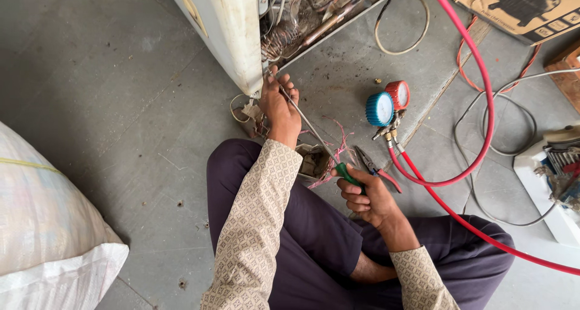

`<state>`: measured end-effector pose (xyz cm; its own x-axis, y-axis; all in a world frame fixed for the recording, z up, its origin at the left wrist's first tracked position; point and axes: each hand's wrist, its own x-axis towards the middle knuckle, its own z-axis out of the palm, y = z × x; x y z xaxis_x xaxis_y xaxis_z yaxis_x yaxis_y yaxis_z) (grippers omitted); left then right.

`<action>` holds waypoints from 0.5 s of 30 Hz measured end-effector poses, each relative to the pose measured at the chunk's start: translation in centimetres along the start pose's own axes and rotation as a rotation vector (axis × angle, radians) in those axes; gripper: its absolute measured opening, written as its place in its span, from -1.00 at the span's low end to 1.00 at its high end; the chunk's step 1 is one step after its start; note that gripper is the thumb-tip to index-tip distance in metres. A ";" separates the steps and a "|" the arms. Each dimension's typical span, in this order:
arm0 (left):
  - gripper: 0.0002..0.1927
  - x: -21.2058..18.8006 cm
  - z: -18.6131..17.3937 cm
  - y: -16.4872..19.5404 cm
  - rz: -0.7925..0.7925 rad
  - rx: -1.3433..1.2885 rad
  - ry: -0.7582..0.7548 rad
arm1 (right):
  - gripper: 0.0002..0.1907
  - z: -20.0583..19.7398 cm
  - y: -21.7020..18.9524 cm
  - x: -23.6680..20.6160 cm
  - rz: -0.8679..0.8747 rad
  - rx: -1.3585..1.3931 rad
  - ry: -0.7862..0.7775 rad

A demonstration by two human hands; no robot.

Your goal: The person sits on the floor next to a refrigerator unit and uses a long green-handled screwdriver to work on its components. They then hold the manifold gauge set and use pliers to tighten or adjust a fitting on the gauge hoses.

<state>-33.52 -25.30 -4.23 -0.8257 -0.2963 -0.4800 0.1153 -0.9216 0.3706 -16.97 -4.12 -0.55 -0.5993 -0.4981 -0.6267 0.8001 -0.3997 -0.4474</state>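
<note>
I sit on the floor in dark trousers. My right hand (368, 198) grips the green handle of a long thin screwdriver (314, 132), whose shaft runs up and left to the lower corner of a white appliance (232, 32). My left hand (278, 104) rests at that corner, fingers curled around the shaft near its tip. The appliance's open back shows tubes, a coil and wires (302, 20). Red-handled pliers (374, 168) lie on the floor just beyond my right hand.
A gauge set with a blue dial (379, 109) and a red dial (398, 94) lies to the right, with red hoses (477, 159) looping off. Grey cables, a cardboard box (525, 8), a white sack (48, 225) at left, and a small dirty container (314, 162) lie around.
</note>
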 end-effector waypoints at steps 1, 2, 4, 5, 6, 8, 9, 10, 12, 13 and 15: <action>-0.74 0.1 -0.2 0.0 0.015 0.011 -0.006 | -0.58 -0.1 0.3 0.0 -0.028 -0.066 0.054; -0.75 0.2 -0.3 0.0 0.030 0.022 -0.014 | -0.56 -0.1 0.6 -0.1 -0.057 -0.133 0.107; -0.74 0.3 -0.6 -0.1 0.063 0.020 -0.038 | -0.59 0.0 1.4 -0.1 -0.260 -0.480 0.256; -0.73 0.3 -0.7 -0.1 0.083 0.018 -0.052 | -0.62 0.2 2.0 -0.1 -0.437 -0.760 0.348; -0.73 0.4 -0.8 -0.1 0.088 0.021 -0.062 | -0.64 0.3 2.7 -0.1 -0.615 -1.041 0.436; -0.73 0.4 -1.0 -0.1 0.092 0.025 -0.077 | -0.68 0.4 3.9 -0.2 -0.756 -1.198 0.556; -0.73 0.4 -1.1 -0.2 0.086 0.025 -0.060 | -0.70 0.4 4.5 -0.2 -0.825 -1.274 0.620; -0.73 0.3 -1.2 -0.2 0.078 0.027 -0.043 | -0.70 0.2 4.8 -0.3 -0.775 -1.282 0.631; -0.73 0.2 -1.2 -0.3 0.069 0.011 -0.042 | -0.70 -0.5 4.7 -0.3 -0.684 -1.294 0.659; -0.74 0.2 -1.2 -0.3 0.069 -0.008 -0.056 | -0.69 -0.9 4.4 -0.3 -0.513 -0.919 0.506; -0.74 0.1 -1.1 -0.3 0.053 -0.036 -0.050 | -0.65 -1.8 3.4 -0.3 -0.171 -0.179 0.184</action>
<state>-33.03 -25.38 -5.30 -0.8443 -0.3332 -0.4197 0.1790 -0.9135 0.3652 -13.98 -3.94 -3.01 -0.7235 -0.2815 -0.6304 0.6902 -0.3157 -0.6511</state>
